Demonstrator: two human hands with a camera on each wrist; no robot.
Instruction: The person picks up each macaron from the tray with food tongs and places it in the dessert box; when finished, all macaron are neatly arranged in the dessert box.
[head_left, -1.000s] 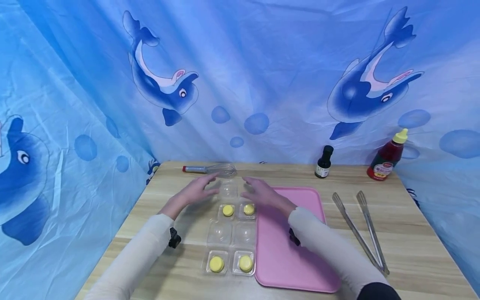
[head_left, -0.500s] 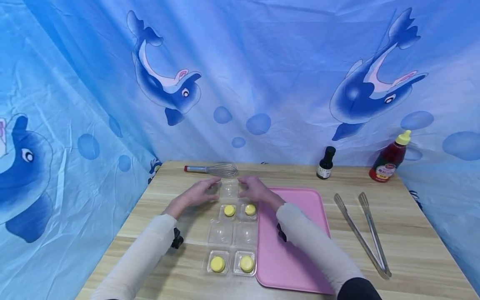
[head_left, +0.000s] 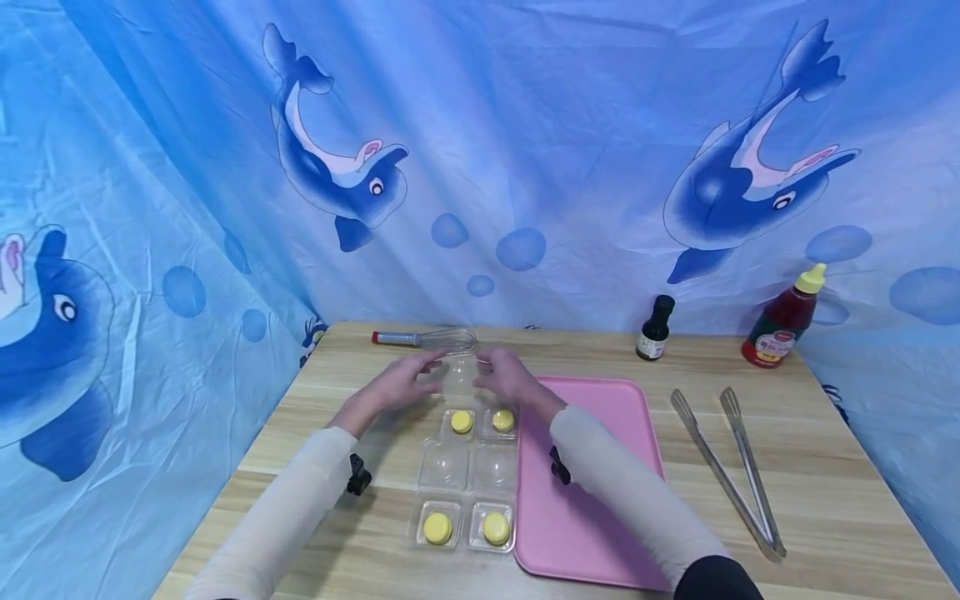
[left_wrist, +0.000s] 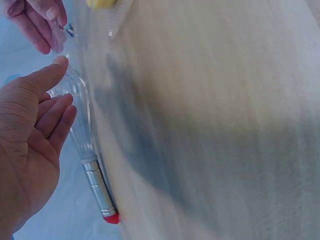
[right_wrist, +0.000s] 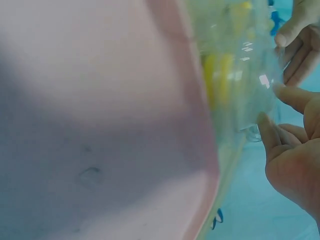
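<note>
Between both hands stands the clear plastic lid (head_left: 460, 373) of the back left box (head_left: 446, 433), tilted up from the table. My left hand (head_left: 397, 383) holds its left edge between thumb and fingers. Opposite it, my right hand (head_left: 512, 379) pinches the right edge; in the right wrist view, thumb and fingertip touch the lid (right_wrist: 252, 100). A yellow round sweet (head_left: 461, 422), like a macaron, sits in that box. Beside it lies another yellow sweet (head_left: 502, 420) in a clear box. The transparent plastic makes exact contact with the left fingers hard to see.
Nearer me are two opened clear boxes with yellow sweets (head_left: 437, 527) and domed lids (head_left: 446, 465). A pink tray (head_left: 592, 533) lies right of them. Tongs (head_left: 723, 475), a dark bottle (head_left: 653, 329) and a red sauce bottle (head_left: 783, 321) stand farther right. A whisk (head_left: 427, 338) lies behind.
My hands have closed in on the lid from both sides, the right hand moving left. The lid has risen from lying flat to a tilt.
</note>
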